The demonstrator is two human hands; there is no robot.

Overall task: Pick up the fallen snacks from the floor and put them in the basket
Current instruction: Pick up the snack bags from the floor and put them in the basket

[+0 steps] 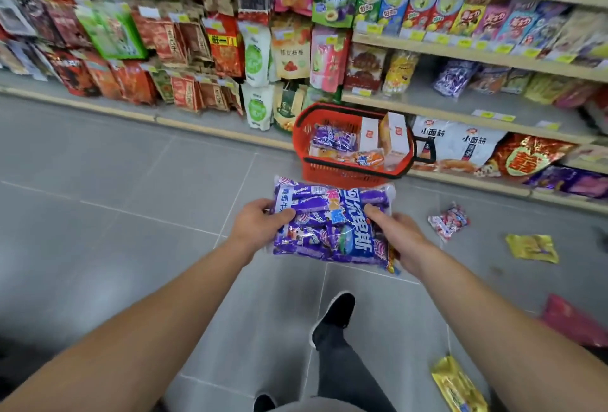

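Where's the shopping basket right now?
In the head view the red basket sits on the floor just right of centre, against the bottom shelf, directly beyond the purple snack bag held in both hands.

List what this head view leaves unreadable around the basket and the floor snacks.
- Red plastic basket: its lower contents, hidden by the top packs.
- Pink packet on the floor: blurred, cut by the right edge.
- Gold foil packet: cut by the bottom edge.
- Shelf price tags: too small.
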